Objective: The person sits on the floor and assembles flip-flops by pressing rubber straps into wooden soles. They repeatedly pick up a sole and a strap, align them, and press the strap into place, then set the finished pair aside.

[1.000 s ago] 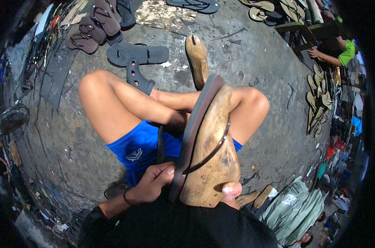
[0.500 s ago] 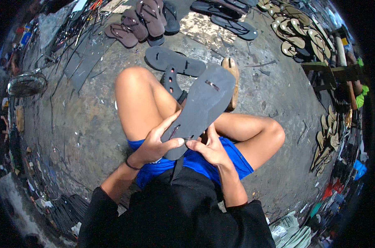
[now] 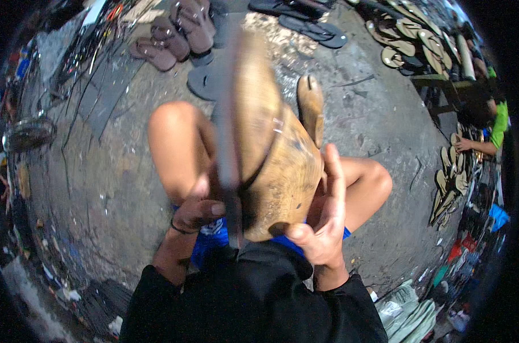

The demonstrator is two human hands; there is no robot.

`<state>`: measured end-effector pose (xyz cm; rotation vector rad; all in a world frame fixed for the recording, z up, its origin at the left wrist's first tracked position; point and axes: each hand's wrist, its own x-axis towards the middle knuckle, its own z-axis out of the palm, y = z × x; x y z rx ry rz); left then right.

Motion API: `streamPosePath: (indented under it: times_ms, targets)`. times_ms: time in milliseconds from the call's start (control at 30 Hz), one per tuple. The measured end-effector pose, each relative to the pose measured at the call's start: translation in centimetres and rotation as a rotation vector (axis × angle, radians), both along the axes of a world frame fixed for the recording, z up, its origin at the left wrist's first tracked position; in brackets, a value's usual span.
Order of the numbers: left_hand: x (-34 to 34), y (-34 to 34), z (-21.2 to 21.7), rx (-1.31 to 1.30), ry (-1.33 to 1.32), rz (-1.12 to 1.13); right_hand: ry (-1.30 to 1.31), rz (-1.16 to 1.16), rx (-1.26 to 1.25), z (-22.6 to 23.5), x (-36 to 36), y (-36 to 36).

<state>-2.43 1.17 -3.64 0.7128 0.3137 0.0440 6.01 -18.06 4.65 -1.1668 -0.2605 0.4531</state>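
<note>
Over my lap a grey sandal sole [image 3: 229, 148] stands on edge against a brown wooden shoe last [image 3: 291, 177]. A thin dark strap [image 3: 264, 163] runs across the last; motion blurs its toe end. My left hand [image 3: 197, 216] is closed on the sole's outer face near the heel, the thumb pressed to it. My right hand [image 3: 323, 228] grips the heel end of the last from the right, thumb on its near edge and a finger stretched along its side. Another wooden last [image 3: 311, 111] lies on the floor beyond. Behind the held sole, a dark sole [image 3: 200, 83] is partly hidden.
Brown sandals [image 3: 185, 28] and black flip-flops [image 3: 316, 31] lie ahead. Beige flip-flops [image 3: 405, 43] are piled far right, with more [image 3: 451, 183] on the right, where a green-sleeved person's hand [image 3: 464, 144] reaches. A fan [image 3: 28, 135] stands left.
The sole has been turned from underside up to on edge, so the wooden last now shows. My right hand has shifted right, onto the last's heel. A green-sleeved person's hand now reaches the beige flip-flops.
</note>
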Motion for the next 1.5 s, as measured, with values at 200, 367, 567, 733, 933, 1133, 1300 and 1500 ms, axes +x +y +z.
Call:
streamPosePath:
  times_ms: [200, 367, 567, 733, 933, 1133, 1300, 1500]
  targets:
    - [7.9, 0.1, 1.3, -0.328, -0.021, 0.268, -0.494, 0.007, -0.519, -0.7, 1.0, 1.7]
    - [11.4, 3.7, 1.8, -0.134, 0.027, 0.441, -0.07, 0.067, -0.288, -1.2, 1.4, -0.9]
    - [12.0, 3.5, 1.9, -1.006, -0.317, -0.064, -0.402, -0.293, -0.738, -10.4, 5.9, -1.1]
    - [11.1, -1.2, -1.5, -0.927, -0.344, -0.166, -0.501, -0.316, -0.908, -12.9, 10.6, -0.9]
    - [11.2, -3.5, -3.1, -0.784, -0.278, -0.38, -0.854, 0.218, -0.654, -2.1, 17.1, -1.0]
    - [9.5, -3.5, 1.2, 0.271, -0.109, -0.45, -0.733, 0.098, -0.686, -5.4, 19.5, -1.7]
    - [9.9, -2.4, -0.4, 0.527, 0.074, -0.162, -0.491, -0.11, -0.619, -9.7, 18.0, -0.1]
    - [16.7, 10.9, 4.0, 0.686, 0.108, 0.302, -0.35, -0.074, -0.661, -11.6, 17.4, -1.2]
